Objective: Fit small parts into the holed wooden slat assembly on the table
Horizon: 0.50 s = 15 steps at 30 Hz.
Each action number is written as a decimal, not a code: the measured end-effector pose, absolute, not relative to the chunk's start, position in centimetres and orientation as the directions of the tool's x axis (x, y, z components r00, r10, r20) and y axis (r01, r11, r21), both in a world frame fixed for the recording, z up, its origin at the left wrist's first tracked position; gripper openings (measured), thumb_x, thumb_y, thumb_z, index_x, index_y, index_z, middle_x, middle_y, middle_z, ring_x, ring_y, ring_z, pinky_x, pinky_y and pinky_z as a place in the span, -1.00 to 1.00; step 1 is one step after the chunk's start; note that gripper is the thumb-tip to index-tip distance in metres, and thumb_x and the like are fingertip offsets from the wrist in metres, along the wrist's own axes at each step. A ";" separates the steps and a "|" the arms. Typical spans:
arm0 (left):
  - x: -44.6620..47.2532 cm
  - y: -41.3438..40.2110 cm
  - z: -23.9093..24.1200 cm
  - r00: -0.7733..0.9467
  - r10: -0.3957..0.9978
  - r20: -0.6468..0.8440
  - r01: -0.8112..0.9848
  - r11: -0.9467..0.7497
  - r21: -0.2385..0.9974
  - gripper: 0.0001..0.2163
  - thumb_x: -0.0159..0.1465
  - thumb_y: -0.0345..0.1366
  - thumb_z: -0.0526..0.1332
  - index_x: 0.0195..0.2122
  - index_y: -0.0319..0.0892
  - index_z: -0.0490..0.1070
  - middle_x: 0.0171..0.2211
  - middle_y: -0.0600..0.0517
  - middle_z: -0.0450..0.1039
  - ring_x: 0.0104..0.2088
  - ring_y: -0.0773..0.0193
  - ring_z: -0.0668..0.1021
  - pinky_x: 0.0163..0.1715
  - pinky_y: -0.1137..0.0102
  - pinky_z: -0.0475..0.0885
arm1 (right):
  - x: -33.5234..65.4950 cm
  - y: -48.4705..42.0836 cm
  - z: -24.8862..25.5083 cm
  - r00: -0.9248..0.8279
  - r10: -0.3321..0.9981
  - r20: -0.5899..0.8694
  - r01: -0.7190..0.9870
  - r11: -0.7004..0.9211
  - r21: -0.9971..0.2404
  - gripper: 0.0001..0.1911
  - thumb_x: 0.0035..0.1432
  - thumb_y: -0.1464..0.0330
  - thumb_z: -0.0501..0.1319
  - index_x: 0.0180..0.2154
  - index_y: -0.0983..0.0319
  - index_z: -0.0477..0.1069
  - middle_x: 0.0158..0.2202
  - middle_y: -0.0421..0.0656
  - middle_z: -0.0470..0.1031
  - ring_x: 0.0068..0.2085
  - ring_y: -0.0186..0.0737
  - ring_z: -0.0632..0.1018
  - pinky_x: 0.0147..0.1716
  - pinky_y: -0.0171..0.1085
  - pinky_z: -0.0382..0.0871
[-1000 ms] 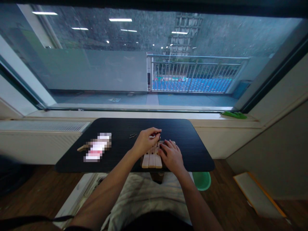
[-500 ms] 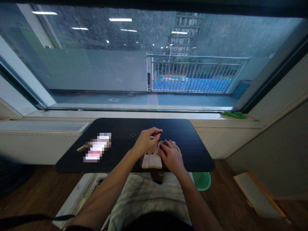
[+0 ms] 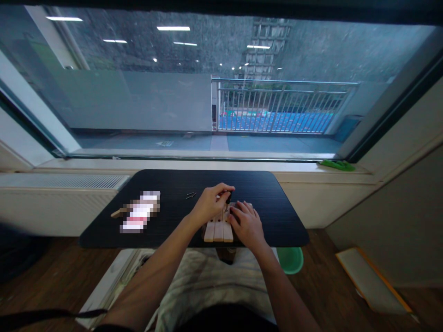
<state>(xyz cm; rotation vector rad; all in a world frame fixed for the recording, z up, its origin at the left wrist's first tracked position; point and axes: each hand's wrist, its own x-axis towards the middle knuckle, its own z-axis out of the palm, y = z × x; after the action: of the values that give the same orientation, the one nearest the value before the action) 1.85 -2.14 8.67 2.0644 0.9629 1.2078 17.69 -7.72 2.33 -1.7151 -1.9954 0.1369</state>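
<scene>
A small assembly of pale wooden slats [image 3: 218, 230] lies near the front edge of the black table [image 3: 277, 216]. My right hand [image 3: 246, 223] rests on top of its right side, fingers curled down and pressing on it. Just above the slats' far end, my left hand [image 3: 209, 203] is closed in a pinch around a small dark tool, too small to name, held upright over the wood. Two small dark screws [image 3: 191, 195] lie on the table just left of my left hand.
A blurred-out packet [image 3: 140, 211] with a wooden stick beside it lies on the table's left part. Behind the table run a window sill and a large window. A green object [image 3: 337, 164] sits on the sill at right. A green bin [image 3: 290, 259] stands on the floor under the table.
My left hand's fingers have turned slightly around the small tool; the hand stays in place. My right hand and the slats have not moved.
</scene>
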 end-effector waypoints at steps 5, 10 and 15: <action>1.8 -2.1 8.6 0.333 0.803 0.495 0.310 -0.589 0.746 -0.79 0.32 -0.36 0.15 -0.12 -0.16 0.56 -0.15 -0.04 0.66 -0.15 0.19 0.68 -0.18 0.37 0.60 | 17.7 -7.7 2.4 -0.085 0.951 0.297 0.896 0.204 -0.395 -0.64 0.36 0.25 0.12 0.09 0.13 0.52 0.26 -0.03 0.42 0.33 0.14 0.32 0.26 0.13 0.18; 1.7 -1.9 8.4 0.327 0.805 0.496 0.320 -0.588 0.743 -0.78 0.31 -0.35 0.15 -0.11 -0.18 0.56 -0.18 -0.06 0.66 -0.19 0.19 0.68 -0.19 0.35 0.60 | 17.7 -7.7 2.3 -0.081 0.951 0.298 0.895 0.201 -0.398 -0.64 0.36 0.24 0.12 0.10 0.10 0.52 0.26 -0.03 0.41 0.33 0.12 0.32 0.26 0.13 0.18; 1.7 -1.8 8.1 0.316 0.806 0.501 0.317 -0.588 0.744 -0.77 0.28 -0.37 0.16 -0.10 -0.19 0.56 -0.18 -0.06 0.66 -0.22 0.21 0.69 -0.22 0.37 0.62 | 17.7 -7.7 2.2 -0.076 0.950 0.302 0.898 0.197 -0.393 -0.65 0.35 0.24 0.13 0.09 0.08 0.52 0.26 -0.05 0.42 0.32 0.10 0.33 0.25 0.12 0.19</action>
<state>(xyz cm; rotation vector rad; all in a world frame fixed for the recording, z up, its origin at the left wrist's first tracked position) 1.70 -1.76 8.10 2.0653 0.9892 1.2298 17.72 -7.69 2.18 -1.7186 -1.9911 0.1414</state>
